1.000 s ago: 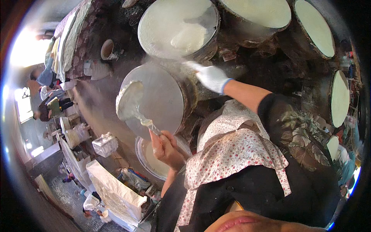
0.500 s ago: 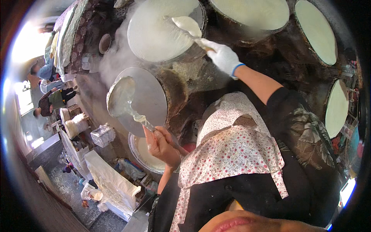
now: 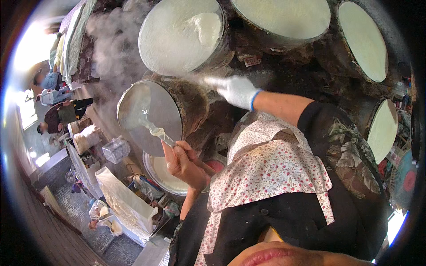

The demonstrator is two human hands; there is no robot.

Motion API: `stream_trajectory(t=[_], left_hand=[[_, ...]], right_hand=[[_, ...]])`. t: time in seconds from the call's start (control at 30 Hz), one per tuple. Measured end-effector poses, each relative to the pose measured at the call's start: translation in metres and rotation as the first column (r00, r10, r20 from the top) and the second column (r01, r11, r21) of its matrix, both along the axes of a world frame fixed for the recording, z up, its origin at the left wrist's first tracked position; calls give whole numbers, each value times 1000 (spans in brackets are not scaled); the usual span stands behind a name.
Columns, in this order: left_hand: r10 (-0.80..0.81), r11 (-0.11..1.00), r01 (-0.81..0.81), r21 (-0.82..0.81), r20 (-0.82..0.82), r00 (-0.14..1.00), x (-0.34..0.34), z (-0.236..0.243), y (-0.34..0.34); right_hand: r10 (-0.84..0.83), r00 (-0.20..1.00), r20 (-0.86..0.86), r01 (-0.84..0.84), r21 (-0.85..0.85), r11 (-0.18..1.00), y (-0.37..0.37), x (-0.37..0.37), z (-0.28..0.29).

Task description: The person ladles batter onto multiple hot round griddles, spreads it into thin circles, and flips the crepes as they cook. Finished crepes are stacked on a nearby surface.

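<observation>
My bare left hand (image 3: 184,164) is closed around the handle of a ladle (image 3: 156,131) coated with white batter. The wide ladle bowl lies over the grey round top (image 3: 164,117) of a drum, near its far left rim. My right hand (image 3: 239,92), in a white glove with a blue cuff, is closed on a thin flat stick (image 3: 209,81), which motion and steam smear. It is between the grey-topped drum and a steaming drum (image 3: 166,40) spread with white batter. A thicker white patch (image 3: 207,29) lies on that drum's right part.
More white-topped drums (image 3: 284,20) curve around to the far right, including one (image 3: 363,42) beyond. A basin of white liquid (image 3: 162,173) stands below my left hand. On the left are cloth-covered tables (image 3: 126,199), a wrapped crate (image 3: 115,150) and several people (image 3: 57,115). A fan (image 3: 404,179) stands right.
My right hand has pulled down and left, off the steaming drum, leaving the thick white patch on it. My left hand keeps the ladle over the grey top, the whole view slightly shifted.
</observation>
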State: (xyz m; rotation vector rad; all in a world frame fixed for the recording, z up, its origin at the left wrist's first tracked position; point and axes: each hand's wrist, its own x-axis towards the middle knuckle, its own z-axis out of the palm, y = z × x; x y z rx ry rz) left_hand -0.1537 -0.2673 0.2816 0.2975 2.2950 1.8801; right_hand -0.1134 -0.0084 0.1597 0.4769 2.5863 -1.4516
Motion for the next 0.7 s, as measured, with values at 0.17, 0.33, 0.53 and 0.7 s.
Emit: stream_trajectory(t=[0.17, 0.33, 0.53, 0.7], left_hand=[[-75, 991, 80, 112, -49, 996, -3, -9, 12], [55, 998, -56, 2, 152, 987, -5, -7, 21], [-64, 997, 53, 58, 199, 978, -17, -4, 28], [-149, 981, 98, 168, 326, 934, -25, -3, 30]], right_hand=[[-397, 915, -79, 403, 116, 908, 80, -8, -43], [-237, 882, -408, 330, 175, 928, 110, -50, -48], [-501, 829, -250, 526, 43, 849, 48, 8, -48], [-671, 656, -345, 592, -317, 741, 40, -20, -86]])
